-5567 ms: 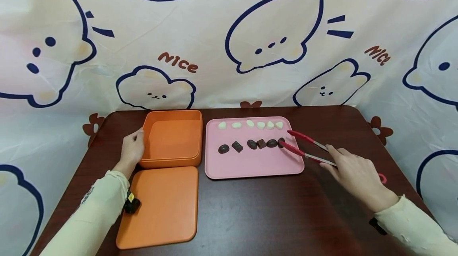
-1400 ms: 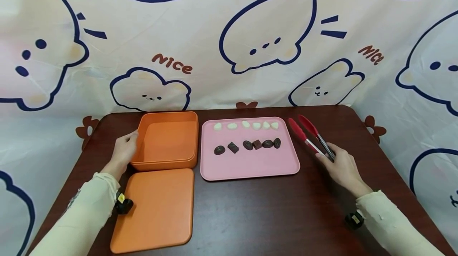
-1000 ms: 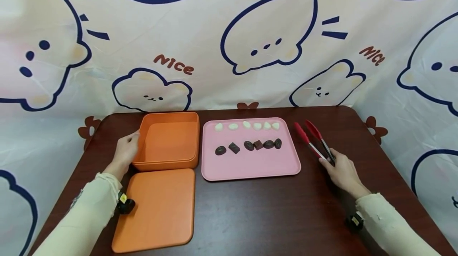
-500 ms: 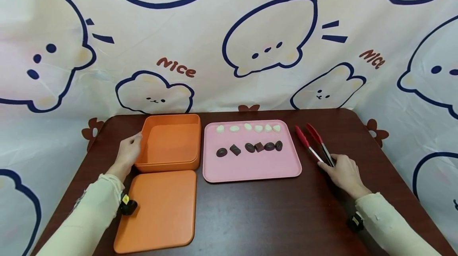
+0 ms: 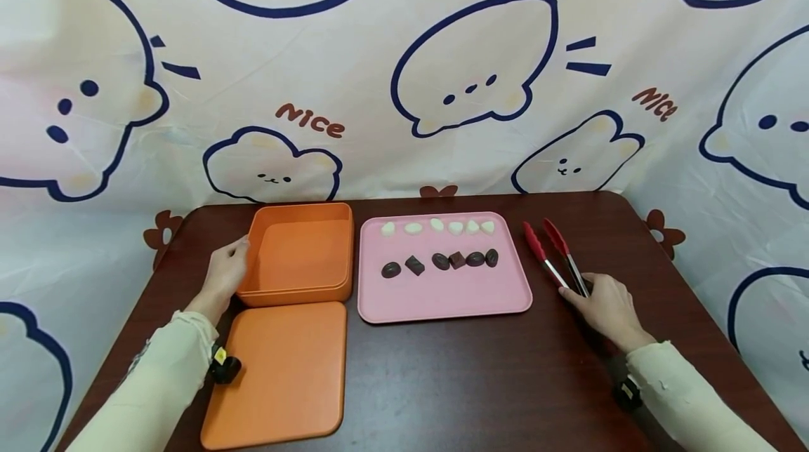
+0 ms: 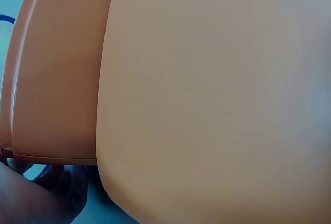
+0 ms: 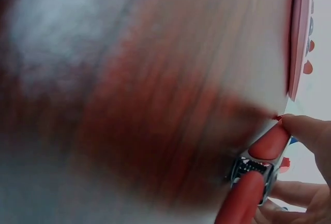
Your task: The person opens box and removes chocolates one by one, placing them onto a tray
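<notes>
In the head view my left hand [image 5: 226,273] grips the left side of an open orange box [image 5: 303,248], whose inside shows nothing in it. The left wrist view catches curled fingers [image 6: 77,188] against the box's outer wall [image 6: 57,89]. My right hand [image 5: 608,308] holds red-tipped metal tongs [image 5: 556,268] just right of the pink tray [image 5: 436,301], tips apart with nothing between them. A row of white pieces [image 5: 413,228] lies along the tray's back. Several dark chocolates [image 5: 440,261], oval and square, form a row in front of them.
An orange lid [image 5: 278,375] lies flat in front of the box, beneath the left wrist. The dark wooden table [image 5: 442,389] ends at a cartoon-printed cloth backdrop [image 5: 354,73]. The right wrist view shows the tongs' red handles [image 7: 271,142] close up.
My right hand has drawn the tongs back from the rightmost dark chocolate to beside the tray, with the tips now closer together. The chocolates stay put. My left hand keeps hold of the box.
</notes>
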`<move>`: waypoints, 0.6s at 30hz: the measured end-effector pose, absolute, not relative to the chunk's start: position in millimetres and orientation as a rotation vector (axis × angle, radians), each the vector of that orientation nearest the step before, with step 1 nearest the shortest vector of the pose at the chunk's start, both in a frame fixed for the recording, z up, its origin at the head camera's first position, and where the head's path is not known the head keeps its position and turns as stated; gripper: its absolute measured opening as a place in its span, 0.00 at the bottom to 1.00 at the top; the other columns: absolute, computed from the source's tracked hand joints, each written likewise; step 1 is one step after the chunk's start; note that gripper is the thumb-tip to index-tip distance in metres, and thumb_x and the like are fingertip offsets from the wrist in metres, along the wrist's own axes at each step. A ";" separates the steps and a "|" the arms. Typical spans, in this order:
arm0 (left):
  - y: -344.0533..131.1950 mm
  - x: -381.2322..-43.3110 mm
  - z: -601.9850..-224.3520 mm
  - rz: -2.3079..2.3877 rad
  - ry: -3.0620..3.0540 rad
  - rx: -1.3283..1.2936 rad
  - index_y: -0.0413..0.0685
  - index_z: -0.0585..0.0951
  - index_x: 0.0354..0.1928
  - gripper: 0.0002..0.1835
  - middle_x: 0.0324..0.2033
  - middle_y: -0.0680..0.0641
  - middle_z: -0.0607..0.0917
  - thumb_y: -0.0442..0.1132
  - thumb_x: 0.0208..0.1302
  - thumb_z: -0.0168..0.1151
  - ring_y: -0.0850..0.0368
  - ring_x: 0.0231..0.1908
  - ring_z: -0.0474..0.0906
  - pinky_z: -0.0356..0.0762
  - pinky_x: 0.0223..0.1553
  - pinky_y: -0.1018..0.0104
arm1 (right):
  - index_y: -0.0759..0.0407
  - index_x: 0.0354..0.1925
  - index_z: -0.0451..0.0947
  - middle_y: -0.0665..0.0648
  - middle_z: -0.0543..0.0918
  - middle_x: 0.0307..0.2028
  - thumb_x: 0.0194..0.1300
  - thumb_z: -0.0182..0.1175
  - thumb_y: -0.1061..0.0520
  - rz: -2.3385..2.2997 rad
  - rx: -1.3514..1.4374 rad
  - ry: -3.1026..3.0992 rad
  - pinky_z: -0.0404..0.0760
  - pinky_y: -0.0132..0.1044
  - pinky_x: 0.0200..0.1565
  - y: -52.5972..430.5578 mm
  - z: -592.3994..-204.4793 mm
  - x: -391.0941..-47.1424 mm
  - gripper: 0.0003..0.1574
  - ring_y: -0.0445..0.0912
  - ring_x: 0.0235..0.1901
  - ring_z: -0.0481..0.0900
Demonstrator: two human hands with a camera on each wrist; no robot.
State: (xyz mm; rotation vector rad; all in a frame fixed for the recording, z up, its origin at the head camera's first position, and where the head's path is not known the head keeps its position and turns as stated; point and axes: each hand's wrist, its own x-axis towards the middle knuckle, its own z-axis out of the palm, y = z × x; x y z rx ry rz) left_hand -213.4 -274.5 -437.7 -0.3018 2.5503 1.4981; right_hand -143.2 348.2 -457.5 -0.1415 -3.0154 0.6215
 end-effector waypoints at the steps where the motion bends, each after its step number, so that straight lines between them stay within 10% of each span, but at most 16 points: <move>1: -274.4 -213.6 -437.8 1.499 2.551 -0.299 0.42 0.45 0.80 0.34 0.80 0.38 0.44 0.53 0.82 0.24 0.34 0.79 0.40 0.47 0.78 0.36 | 0.76 0.55 0.79 0.74 0.85 0.43 0.66 0.66 0.45 0.625 -0.139 -3.014 0.80 0.58 0.36 348.5 -457.8 -143.3 0.35 0.60 0.36 0.83; 18: -271.5 -206.9 -419.6 1.479 2.747 -0.486 0.48 0.61 0.79 0.31 0.74 0.33 0.66 0.52 0.82 0.32 0.37 0.68 0.67 0.71 0.64 0.43 | 0.72 0.62 0.75 0.75 0.82 0.54 0.73 0.57 0.40 0.657 -0.184 -2.944 0.83 0.58 0.37 344.6 -437.9 -144.4 0.38 0.63 0.42 0.84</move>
